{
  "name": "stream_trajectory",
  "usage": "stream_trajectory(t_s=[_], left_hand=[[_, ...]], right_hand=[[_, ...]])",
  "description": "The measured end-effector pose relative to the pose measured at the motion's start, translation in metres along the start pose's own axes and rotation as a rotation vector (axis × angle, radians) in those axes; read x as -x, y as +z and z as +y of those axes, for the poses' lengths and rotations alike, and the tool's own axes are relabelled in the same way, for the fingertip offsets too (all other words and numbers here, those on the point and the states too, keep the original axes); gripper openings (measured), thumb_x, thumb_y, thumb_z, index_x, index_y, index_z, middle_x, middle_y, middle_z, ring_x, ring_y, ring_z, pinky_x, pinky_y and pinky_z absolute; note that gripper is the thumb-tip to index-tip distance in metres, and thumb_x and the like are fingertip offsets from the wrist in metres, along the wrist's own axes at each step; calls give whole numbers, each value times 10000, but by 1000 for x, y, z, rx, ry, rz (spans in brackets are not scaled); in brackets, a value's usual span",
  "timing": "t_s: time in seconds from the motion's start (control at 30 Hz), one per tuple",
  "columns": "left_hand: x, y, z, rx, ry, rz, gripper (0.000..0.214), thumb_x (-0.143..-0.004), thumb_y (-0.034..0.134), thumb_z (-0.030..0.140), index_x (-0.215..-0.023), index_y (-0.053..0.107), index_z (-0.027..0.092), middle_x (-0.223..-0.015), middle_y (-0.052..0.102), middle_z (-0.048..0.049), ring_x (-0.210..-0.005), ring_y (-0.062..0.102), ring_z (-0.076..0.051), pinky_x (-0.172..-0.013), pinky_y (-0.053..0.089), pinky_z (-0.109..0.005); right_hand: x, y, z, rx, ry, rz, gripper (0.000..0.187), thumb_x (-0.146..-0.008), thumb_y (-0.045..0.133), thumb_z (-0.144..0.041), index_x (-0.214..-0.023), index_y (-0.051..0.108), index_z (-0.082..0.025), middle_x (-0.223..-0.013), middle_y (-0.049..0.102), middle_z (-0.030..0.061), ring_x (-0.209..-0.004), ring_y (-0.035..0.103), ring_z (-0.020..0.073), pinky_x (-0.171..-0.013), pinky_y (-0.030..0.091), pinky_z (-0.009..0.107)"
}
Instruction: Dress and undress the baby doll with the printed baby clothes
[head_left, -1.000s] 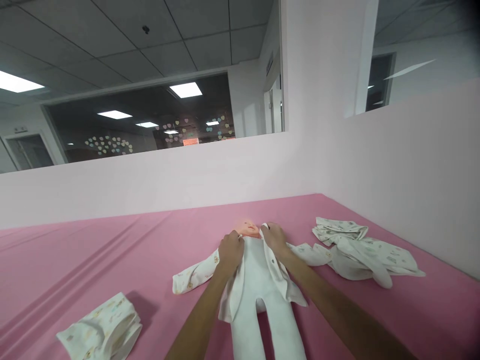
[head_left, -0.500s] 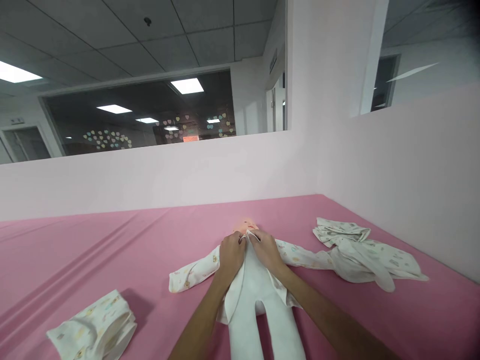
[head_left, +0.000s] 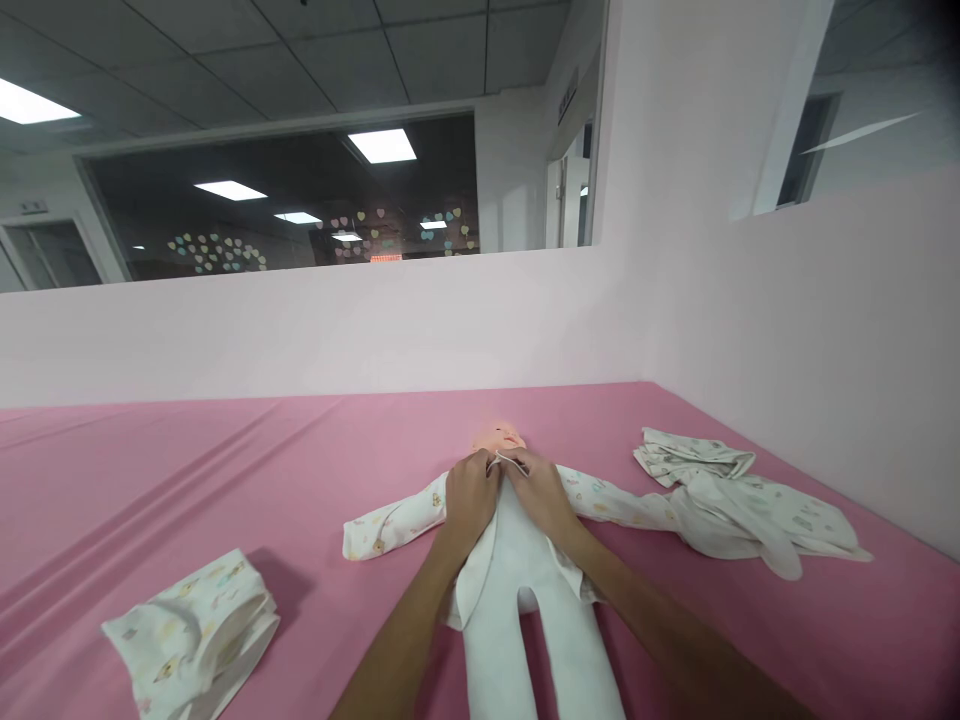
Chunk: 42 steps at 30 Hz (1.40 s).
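A doll with a white cloth body (head_left: 501, 565) lies on its back, its pinkish head (head_left: 498, 437) pointing away from me. It wears a white printed baby shirt (head_left: 396, 519), both sleeves stretched out sideways and the front hanging apart over the body. At the neckline, my left hand (head_left: 472, 497) pinches the shirt's left edge. My right hand (head_left: 538, 493) pinches the opposite edge beside it, the fingertips of both hands nearly touching. Thin white edging shows between them. My fingers hide part of the doll's neck and chin.
A pink sheet (head_left: 300, 480) covers the surface. Folded printed baby clothing (head_left: 195, 635) lies at the front left. More white printed clothes (head_left: 750, 510) lie in a pile at the right, touching the sleeve end. White walls (head_left: 337, 335) with windows border the back and right.
The view has shifted slightly, so everything sits a little higher and further right. Both hands stay at the neckline, their fingertips now closer together.
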<state>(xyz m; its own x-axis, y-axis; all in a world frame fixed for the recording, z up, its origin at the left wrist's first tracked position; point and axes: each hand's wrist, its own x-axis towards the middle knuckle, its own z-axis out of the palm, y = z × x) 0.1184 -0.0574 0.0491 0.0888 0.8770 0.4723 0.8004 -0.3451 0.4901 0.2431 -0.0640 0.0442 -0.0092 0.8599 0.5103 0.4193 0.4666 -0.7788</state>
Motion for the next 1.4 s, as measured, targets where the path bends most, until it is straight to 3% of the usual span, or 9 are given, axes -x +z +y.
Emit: stream_trajectory(t_s=[0.2, 0.33, 0.5, 0.63, 0.8, 1.0, 1.27, 1.4], left_hand=[[0, -5, 1, 138, -64, -48, 166, -851, 456, 242, -735, 559, 185, -788, 656, -59, -719, 561, -182, -631, 314, -270], [0, -18, -2, 331, -64, -168, 186, -833, 455, 297, -744, 575, 186, -787, 640, -25, -721, 548, -155, -626, 372, -244], [1, -28, -9, 527, -110, -323, 238, -820, 398, 312, -623, 452, 190, -525, 415, 48, -486, 372, -96, -474, 296, -220], [-1, -24, -11, 591, -172, -303, 252, -816, 422, 339, -613, 384, 194, -523, 370, 59, -473, 322, -79, -448, 249, -212], [-3, -19, -13, 639, -207, -293, 221, -808, 481, 371, -699, 480, 178, -569, 418, 56, -491, 368, -77, -456, 266, -203], [-3, -16, -17, 684, -229, -299, 242, -835, 457, 386, -703, 454, 184, -545, 393, 63, -461, 327, -73, -432, 246, -202], [-2, -15, -16, 716, -218, -298, 213, -833, 488, 372, -768, 516, 171, -596, 407, 61, -509, 331, -72, -474, 269, -190], [-1, -24, -10, 708, -188, -313, 210, -843, 470, 342, -825, 572, 159, -663, 494, 32, -565, 402, -86, -535, 325, -201]], right_hand=[[14, 5, -14, 240, -35, -1, 389, -820, 378, -107, -1015, 701, -202, -1128, 692, 59, -1083, 603, 214, -955, 418, 334], [20, 9, -18, 292, -57, -29, 450, -811, 356, -79, -1120, 666, -185, -1184, 663, 74, -1143, 572, 214, -990, 397, 332], [22, 10, -17, 354, -76, -68, 464, -840, 337, -80, -1177, 641, -175, -1218, 642, 85, -1186, 542, 224, -1016, 373, 347], [22, 8, -16, 378, -74, -100, 465, -817, 350, -60, -1148, 652, -183, -1261, 618, 79, -1227, 510, 230, -1029, 358, 359], [23, 8, -16, 343, -54, -114, 425, -811, 352, -65, -1066, 664, -201, -1237, 630, 63, -1211, 513, 224, -1025, 347, 355], [27, 10, -18, 353, 55, -13, 448, -827, 384, -130, -1245, 542, -161, -1184, 637, 106, -1136, 537, 248, -961, 368, 364], [24, 9, -17, 390, -33, -62, 429, -814, 386, -96, -1166, 605, -207, -1183, 642, 57, -1152, 511, 227, -978, 324, 341], [24, 8, -17, 387, -43, -73, 396, -808, 391, -92, -1102, 622, -222, -1147, 649, 47, -1124, 525, 216, -953, 336, 330]])
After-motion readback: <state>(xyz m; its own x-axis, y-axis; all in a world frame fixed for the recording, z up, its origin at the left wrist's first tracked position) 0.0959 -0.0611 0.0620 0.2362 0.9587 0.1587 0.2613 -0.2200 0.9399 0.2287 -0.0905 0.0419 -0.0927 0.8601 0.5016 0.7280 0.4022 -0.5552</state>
